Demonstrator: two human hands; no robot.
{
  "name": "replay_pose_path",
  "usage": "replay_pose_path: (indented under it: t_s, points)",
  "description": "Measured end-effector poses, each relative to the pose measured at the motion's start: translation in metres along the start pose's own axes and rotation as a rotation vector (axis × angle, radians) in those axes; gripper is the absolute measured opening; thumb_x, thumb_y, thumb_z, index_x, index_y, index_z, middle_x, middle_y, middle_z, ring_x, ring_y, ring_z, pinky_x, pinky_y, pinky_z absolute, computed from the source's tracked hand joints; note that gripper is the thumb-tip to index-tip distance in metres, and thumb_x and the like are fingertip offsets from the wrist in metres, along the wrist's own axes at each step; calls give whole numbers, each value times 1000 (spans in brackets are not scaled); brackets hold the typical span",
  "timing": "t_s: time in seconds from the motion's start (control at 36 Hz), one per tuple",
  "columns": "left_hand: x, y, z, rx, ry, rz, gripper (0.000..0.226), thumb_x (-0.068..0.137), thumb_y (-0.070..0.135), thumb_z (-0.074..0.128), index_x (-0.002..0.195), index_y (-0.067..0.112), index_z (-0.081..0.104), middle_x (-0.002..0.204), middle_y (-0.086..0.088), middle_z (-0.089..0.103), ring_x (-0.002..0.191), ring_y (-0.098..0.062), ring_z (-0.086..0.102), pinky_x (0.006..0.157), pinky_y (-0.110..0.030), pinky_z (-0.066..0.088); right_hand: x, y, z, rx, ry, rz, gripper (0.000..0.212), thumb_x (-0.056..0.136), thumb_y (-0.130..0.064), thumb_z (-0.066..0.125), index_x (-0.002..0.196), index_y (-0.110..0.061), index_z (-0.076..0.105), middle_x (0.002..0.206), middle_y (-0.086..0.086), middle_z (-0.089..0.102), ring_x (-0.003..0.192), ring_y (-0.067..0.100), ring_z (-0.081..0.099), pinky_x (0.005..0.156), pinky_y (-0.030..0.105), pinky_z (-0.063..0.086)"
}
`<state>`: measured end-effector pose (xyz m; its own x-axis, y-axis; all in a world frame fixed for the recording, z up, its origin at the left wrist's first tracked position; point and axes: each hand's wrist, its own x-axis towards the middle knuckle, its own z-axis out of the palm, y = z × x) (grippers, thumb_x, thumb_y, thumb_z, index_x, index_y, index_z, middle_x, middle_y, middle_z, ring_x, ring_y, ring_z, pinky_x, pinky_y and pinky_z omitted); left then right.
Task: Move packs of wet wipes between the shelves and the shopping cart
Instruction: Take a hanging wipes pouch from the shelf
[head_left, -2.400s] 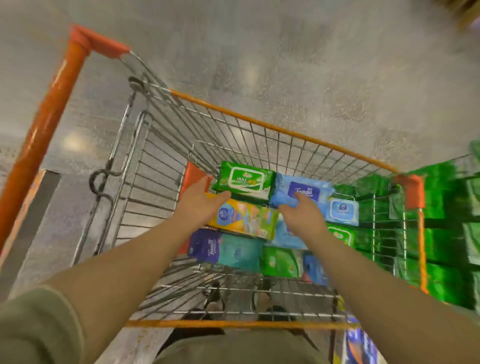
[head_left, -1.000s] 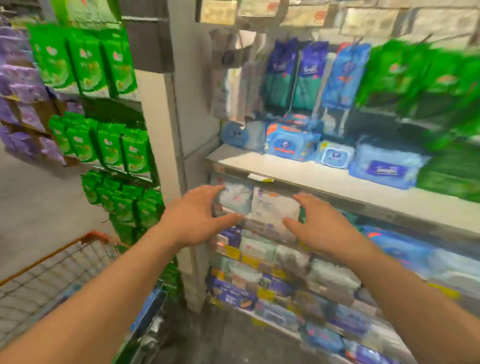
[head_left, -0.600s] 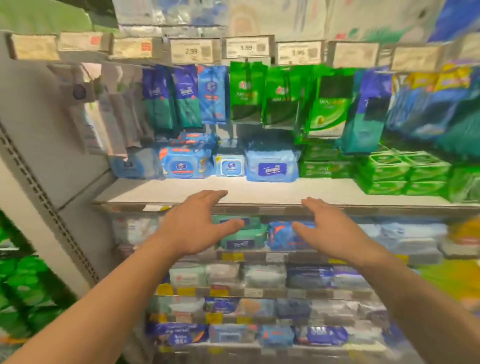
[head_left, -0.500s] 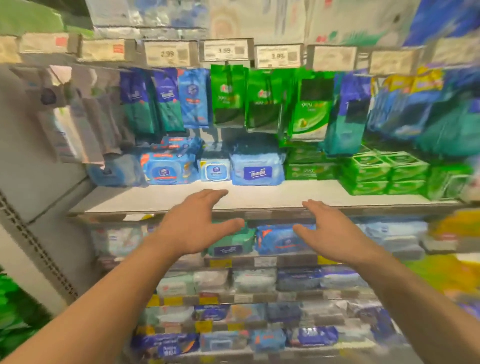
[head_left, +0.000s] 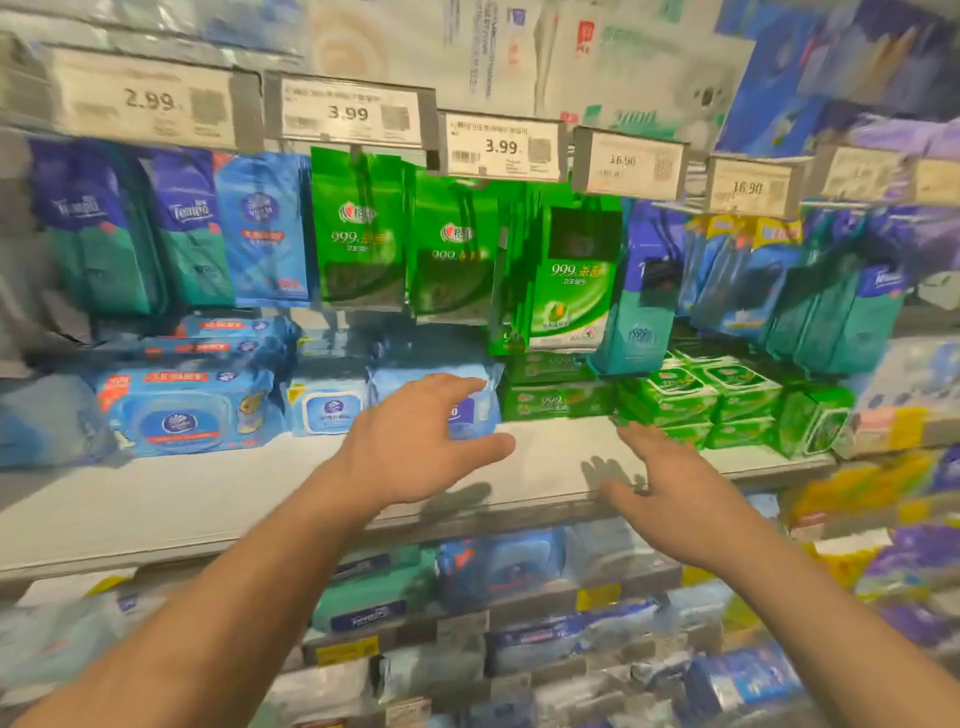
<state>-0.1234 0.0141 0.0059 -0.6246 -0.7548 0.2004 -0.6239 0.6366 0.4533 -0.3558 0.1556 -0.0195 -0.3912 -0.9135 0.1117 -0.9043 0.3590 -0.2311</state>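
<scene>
Both my hands reach over a grey shelf (head_left: 218, 499) stocked with wet wipe packs. My left hand (head_left: 415, 441) is empty with spread fingers, just in front of a light blue pack (head_left: 467, 410) that it partly hides. My right hand (head_left: 670, 478) is also empty and flat, hovering above the bare shelf near stacked green packs (head_left: 556, 400). More green packs (head_left: 696, 395) lie to the right. Blue packs (head_left: 182, 410) and a small white-blue pack (head_left: 330, 410) lie to the left. The shopping cart is out of view.
Green (head_left: 358, 228), blue (head_left: 262, 228) and teal-purple (head_left: 182, 223) sachets hang above the shelf under price tags (head_left: 350, 111). Lower shelves (head_left: 519, 597) hold many more packs. Yellow and purple packs (head_left: 883, 488) blur at the right edge.
The view swung from the cart up to the shelves and closed in. Both empty hands have moved forward over the grey shelf, the left nearing the light blue pack.
</scene>
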Motion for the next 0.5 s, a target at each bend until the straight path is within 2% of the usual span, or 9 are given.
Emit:
replay_pose_path:
  t_s: [0.11, 0.22, 0.28, 0.36, 0.39, 0.44, 0.5]
  points:
    - [24, -4, -2, 23, -35, 33, 106, 60, 94, 30, 150, 42, 41, 157, 17, 41, 145, -8, 36, 117, -37, 35, 18, -5, 0, 51, 60, 10, 71, 100, -52, 48, 158, -17, 28, 166, 1, 26, 154, 15, 18, 125, 34, 14]
    - [41, -10, -2, 39, -49, 45, 78, 83, 80, 52, 150, 42, 41, 157, 15, 41, 144, -10, 38, 113, -33, 34, 30, -11, -6, 150, 177, 36, 70, 98, -59, 43, 155, -19, 36, 160, 0, 39, 148, 16, 32, 116, 27, 25]
    - [49, -13, 0, 3, -36, 43, 76, 82, 80, 52, 149, 45, 43, 155, 17, 43, 142, -9, 42, 114, -34, 37, 37, -14, -11, 209, 247, 31, 73, 94, -63, 40, 152, -19, 41, 155, 1, 46, 143, 18, 40, 111, 26, 30]
    - [57, -10, 2, -203, 55, 36, 79, 69, 86, 50, 137, 46, 55, 136, 21, 59, 123, -2, 57, 105, -38, 49, 50, -19, -22, 323, 390, 5, 75, 93, -68, 38, 147, -16, 49, 146, 3, 56, 133, 19, 52, 104, 27, 36]
    - [60, -8, 3, -285, 96, 36, 75, 69, 82, 55, 133, 44, 60, 129, 21, 64, 116, 1, 61, 101, -38, 52, 55, -20, -25, 384, 434, -7, 72, 94, -64, 41, 146, -15, 50, 144, 2, 58, 130, 17, 54, 103, 27, 37]
    - [65, -1, 4, -433, 192, 34, 55, 80, 61, 72, 129, 37, 66, 118, 19, 69, 105, 4, 65, 95, -32, 56, 66, -20, -31, 537, 493, -33, 68, 93, -58, 48, 146, -16, 48, 143, 0, 58, 128, 12, 56, 104, 26, 38]
    - [69, 11, 2, -554, 301, 21, 43, 86, 38, 76, 127, 28, 67, 115, 15, 70, 102, 4, 66, 89, -16, 53, 78, -22, -36, 676, 507, -59, 67, 94, -55, 56, 149, -18, 44, 145, -2, 55, 130, 9, 54, 107, 27, 40]
